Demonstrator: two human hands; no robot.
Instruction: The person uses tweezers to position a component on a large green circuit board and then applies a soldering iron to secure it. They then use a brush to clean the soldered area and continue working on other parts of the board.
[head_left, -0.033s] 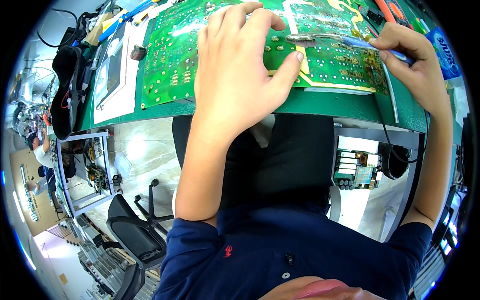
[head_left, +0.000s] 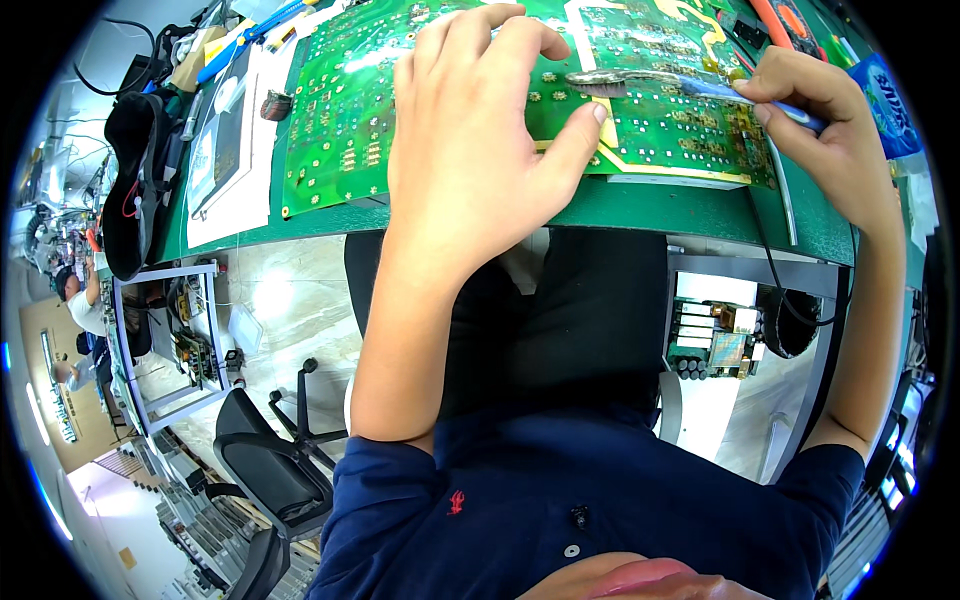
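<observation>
Head view: a large green circuit board (head_left: 450,130) lies flat on the green bench (head_left: 680,210). The left hand (head_left: 480,130) presses down on it, fingers spread, grip holding nothing. The right hand (head_left: 830,130) has its grip clamped on a brush (head_left: 650,82), whose long axis runs sideways, bristle end pointing left and touching the board just beside the left thumb.

A blue packet (head_left: 885,105) with white print is lying at the right edge of the green bench, just beyond the person's right hand (head_left: 825,140). A white paper sheet (head_left: 240,195) is lying flat at the left, beside the green circuit board, carrying a dark rectangular panel (head_left: 228,135).
</observation>
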